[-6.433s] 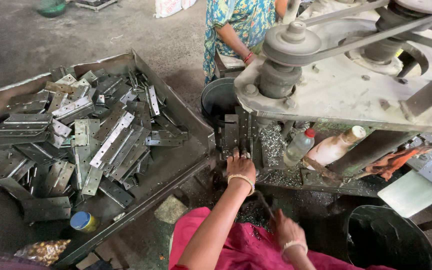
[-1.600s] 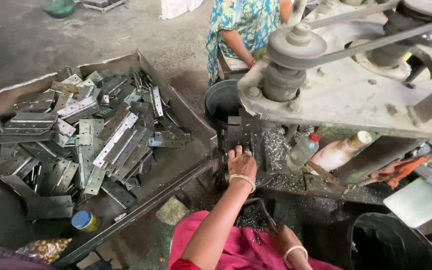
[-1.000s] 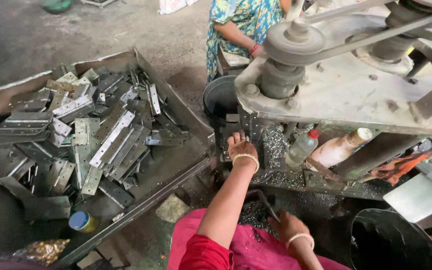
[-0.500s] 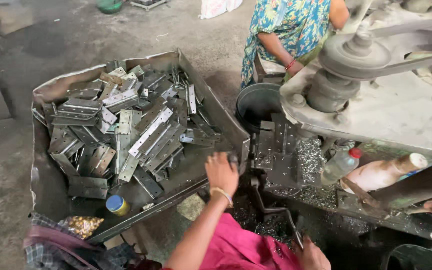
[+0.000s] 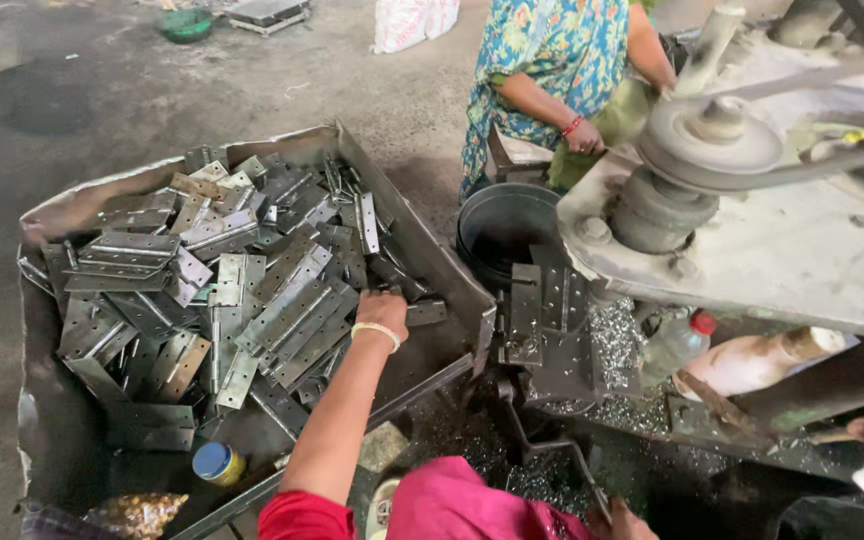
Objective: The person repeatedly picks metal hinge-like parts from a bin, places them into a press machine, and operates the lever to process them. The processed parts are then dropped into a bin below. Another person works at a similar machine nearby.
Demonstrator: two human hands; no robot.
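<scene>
A battered metal tray on the floor holds a heap of several grey metal hinge plates. My left hand, a pale bangle on its wrist, reaches into the tray's right side. Its fingers are curled down onto the plates, and a dark plate lies just to its right. I cannot tell whether it grips one. Only the top of my right hand shows at the bottom edge, close to a thin bent metal lever. My pink clothing fills the bottom middle.
A grey machine with a pulley wheel and belt stands at right, above a dark block with metal shavings. A black bucket, a plastic bottle and a blue-lidded tin are nearby. Another person stands behind the machine.
My left hand has left the dark block by the machine and swung left into the tray, onto the hinge plates. The camera view has turned left and down with it.
</scene>
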